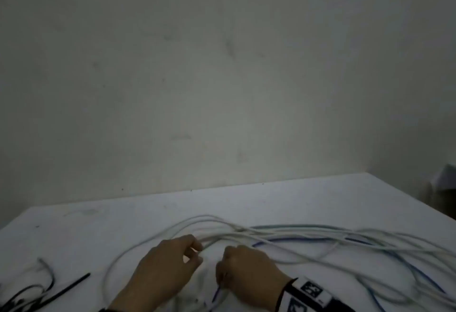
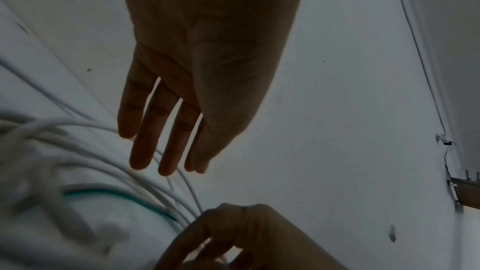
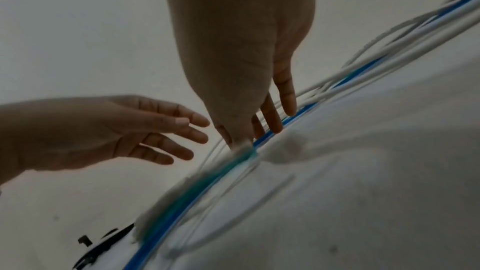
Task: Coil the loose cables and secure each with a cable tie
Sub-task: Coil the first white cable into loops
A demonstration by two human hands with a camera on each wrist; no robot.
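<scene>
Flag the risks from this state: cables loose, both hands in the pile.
1. The white cables and the blue cable lie interleaved across the table; coiling one may drag the other along.
2. The right hand pinches the bundle while the left hand is open, so loops could spring apart.
3. The black cable ties lie off to the left, needing a hand freed.

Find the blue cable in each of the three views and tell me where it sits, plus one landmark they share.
Head view: the blue cable runs right of centre among the white cables, beyond the right hand.
Left wrist view: a blurred teal-blue arc at lower left, under the left hand.
Right wrist view: a diagonal from bottom left to top right.
Shared landmark: the white cables beside it.
</scene>
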